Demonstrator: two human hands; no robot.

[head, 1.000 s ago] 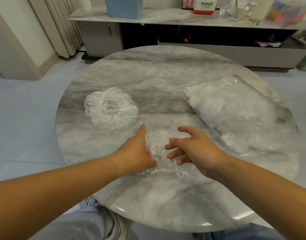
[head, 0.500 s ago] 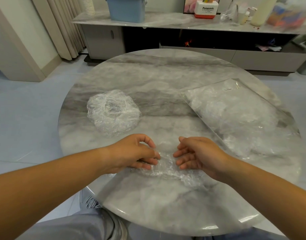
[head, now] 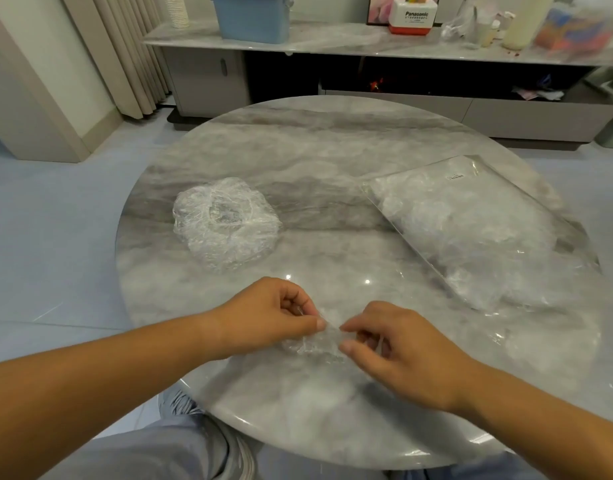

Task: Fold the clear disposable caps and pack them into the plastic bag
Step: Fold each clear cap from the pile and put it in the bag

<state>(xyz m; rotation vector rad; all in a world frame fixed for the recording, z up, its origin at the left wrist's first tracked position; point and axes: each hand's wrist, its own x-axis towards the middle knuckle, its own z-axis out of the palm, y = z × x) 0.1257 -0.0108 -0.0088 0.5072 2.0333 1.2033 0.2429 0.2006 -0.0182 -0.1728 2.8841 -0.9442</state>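
A crumpled clear disposable cap [head: 315, 345] sits near the front of the round marble table [head: 332, 150], bunched small between my hands. My left hand [head: 270, 313] pinches its left edge between thumb and fingers. My right hand [head: 395, 348] pinches its right edge, fingers curled. A pile of clear caps [head: 225, 221] lies puffed up at the table's left middle. The clear plastic bag [head: 471, 230], holding several caps, lies flat on the right side.
Behind the table runs a low marble-topped cabinet [head: 332, 43] with a blue bin [head: 253, 17], a Panasonic box [head: 415, 17] and bottles. Curtains [head: 125, 53] hang at the back left. My knees show under the table's front edge.
Both hands went from open over the flattened cap to curled, drawing its edges together and pinching it into a smaller bunch.
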